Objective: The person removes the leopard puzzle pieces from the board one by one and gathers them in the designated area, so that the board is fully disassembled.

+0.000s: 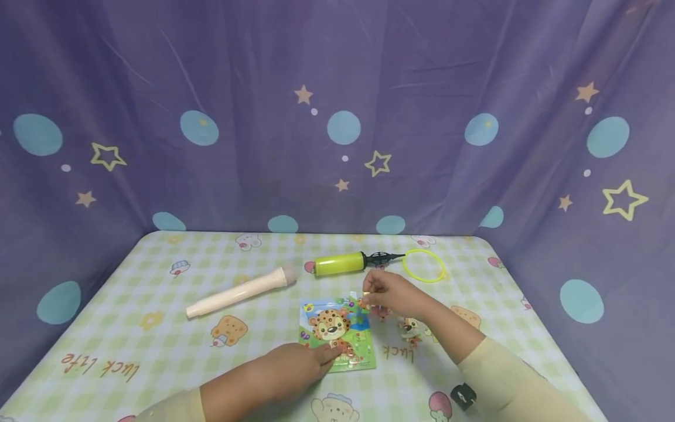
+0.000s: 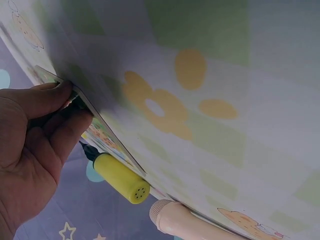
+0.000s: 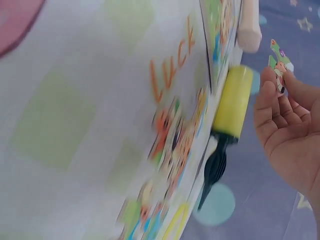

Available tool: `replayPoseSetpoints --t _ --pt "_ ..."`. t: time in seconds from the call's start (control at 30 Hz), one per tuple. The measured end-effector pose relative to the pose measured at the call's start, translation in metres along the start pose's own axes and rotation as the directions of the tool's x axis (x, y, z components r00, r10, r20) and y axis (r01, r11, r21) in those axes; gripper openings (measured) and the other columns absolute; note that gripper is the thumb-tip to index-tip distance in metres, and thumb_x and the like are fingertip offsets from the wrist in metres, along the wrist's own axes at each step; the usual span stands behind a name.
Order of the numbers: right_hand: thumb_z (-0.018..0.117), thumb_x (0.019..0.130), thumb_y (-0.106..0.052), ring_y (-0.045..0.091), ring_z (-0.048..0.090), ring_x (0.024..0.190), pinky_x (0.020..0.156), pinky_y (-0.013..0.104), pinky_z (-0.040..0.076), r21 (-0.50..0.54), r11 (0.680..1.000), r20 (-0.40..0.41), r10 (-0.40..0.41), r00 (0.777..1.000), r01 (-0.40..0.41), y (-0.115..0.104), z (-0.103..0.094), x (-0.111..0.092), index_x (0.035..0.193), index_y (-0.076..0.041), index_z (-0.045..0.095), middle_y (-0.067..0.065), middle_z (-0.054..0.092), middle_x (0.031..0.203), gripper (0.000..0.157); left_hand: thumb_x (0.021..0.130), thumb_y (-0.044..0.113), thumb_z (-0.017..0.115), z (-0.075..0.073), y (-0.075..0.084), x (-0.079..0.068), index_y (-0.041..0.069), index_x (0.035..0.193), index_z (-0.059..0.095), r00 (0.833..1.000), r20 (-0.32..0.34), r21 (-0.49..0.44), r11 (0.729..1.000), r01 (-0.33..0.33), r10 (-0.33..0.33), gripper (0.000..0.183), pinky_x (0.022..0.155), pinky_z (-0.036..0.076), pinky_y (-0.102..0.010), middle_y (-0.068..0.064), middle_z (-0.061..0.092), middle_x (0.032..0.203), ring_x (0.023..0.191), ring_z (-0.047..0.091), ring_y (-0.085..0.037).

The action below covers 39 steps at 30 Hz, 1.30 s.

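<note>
A jigsaw puzzle board with a cartoon leopard lies on the table in the head view. My left hand rests on its near left part, fingers touching the face; the left wrist view shows the thumb and fingertips of that hand at the board's edge. My right hand is over the board's far right corner. In the right wrist view, its thumb and fingers pinch a puzzle piece with green and orange print. Loose puzzle pieces lie right of the board, partly overlapped by the right forearm.
Behind the board lies a yellow hand pump with a black nozzle, its tip by a yellow ring. A pale pink microphone lies on the left. Near the right sleeve is a small black object. Purple curtains surround the table.
</note>
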State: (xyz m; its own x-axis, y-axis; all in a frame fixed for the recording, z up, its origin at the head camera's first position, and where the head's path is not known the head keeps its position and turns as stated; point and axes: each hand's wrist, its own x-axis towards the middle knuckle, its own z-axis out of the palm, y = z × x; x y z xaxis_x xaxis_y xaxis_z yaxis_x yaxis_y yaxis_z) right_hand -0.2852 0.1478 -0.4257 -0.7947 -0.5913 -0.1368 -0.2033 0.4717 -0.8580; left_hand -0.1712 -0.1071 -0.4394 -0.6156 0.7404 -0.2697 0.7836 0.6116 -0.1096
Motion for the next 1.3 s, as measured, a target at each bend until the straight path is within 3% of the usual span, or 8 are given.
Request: replayPoseSetpoints --t 0.2,0.3,0.53,0.77,0.93,1.3 --pt "0.064 0.095 -0.016 0.035 0.068 0.071 0.061 0.049 0.056 0.031 0.997 -0.01 0.076 0.997 -0.075 0.018 -0.015 -0.015 0.101 -0.005 0.054 0.013 0.064 0.086 0.016 0.092 0.01 0.065 -0.001 -0.001 0.0 0.019 0.15 0.042 1.0 -0.024 0.004 1.0 -0.008 0.008 0.063 0.07 0.057 -0.027 0.007 0.041 0.154 0.099 0.068 -0.015" --pt "0.065 0.094 -0.014 0.031 0.067 0.065 0.059 0.047 0.057 0.06 0.991 0.006 0.12 0.993 -0.121 0.027 -0.016 -0.021 0.101 -0.003 0.054 0.014 0.062 0.084 0.016 0.092 0.01 0.064 -0.002 -0.002 -0.001 0.018 0.15 0.043 0.999 -0.025 0.008 1.0 -0.022 0.022 0.062 0.074 0.057 -0.027 0.007 0.04 0.155 0.11 0.065 -0.014" --pt "0.066 0.093 -0.01 0.025 0.066 0.061 0.056 0.04 0.058 0.082 0.975 0.048 0.205 0.978 -0.208 0.038 -0.009 -0.031 0.098 0.0 0.055 0.014 0.062 0.088 0.016 0.093 0.011 0.064 -0.004 -0.002 -0.003 0.018 0.149 0.045 0.999 -0.024 -0.001 1.0 -0.023 0.023 0.06 0.079 0.058 -0.029 0.008 0.04 0.154 0.115 0.063 -0.015" --pt "0.07 0.09 -0.015 0.022 0.064 0.053 0.048 0.035 0.055 -0.072 0.96 -0.013 0.272 0.962 -0.272 0.043 0.0 -0.03 0.094 -0.008 0.059 0.009 0.064 0.081 0.013 0.094 0.012 0.063 -0.003 -0.003 -0.002 0.018 0.149 0.043 0.999 -0.026 0.004 0.999 -0.032 0.032 0.059 0.079 0.057 -0.028 0.008 0.039 0.155 0.121 0.06 -0.013" --pt "0.07 0.091 -0.018 0.018 0.062 0.052 0.046 0.03 0.051 -0.21 0.942 -0.048 0.256 0.965 -0.26 0.043 0.006 -0.031 0.092 -0.014 0.059 0.005 0.063 0.076 0.012 0.093 0.012 0.063 -0.003 -0.002 -0.003 0.018 0.148 0.046 0.999 -0.027 0.006 0.999 -0.036 0.036 0.058 0.079 0.057 -0.028 0.008 0.04 0.155 0.12 0.06 -0.014" --pt "0.069 0.092 -0.02 0.017 0.059 0.053 0.048 0.031 0.05 -0.296 0.922 -0.085 0.237 0.968 -0.251 0.044 0.014 -0.031 0.091 -0.019 0.057 0.002 0.062 0.072 0.013 0.093 0.014 0.064 -0.003 -0.001 -0.003 0.019 0.146 0.049 0.999 -0.02 0.01 0.999 -0.044 0.044 0.054 0.076 0.057 -0.026 0.009 0.039 0.154 0.118 0.061 -0.012"
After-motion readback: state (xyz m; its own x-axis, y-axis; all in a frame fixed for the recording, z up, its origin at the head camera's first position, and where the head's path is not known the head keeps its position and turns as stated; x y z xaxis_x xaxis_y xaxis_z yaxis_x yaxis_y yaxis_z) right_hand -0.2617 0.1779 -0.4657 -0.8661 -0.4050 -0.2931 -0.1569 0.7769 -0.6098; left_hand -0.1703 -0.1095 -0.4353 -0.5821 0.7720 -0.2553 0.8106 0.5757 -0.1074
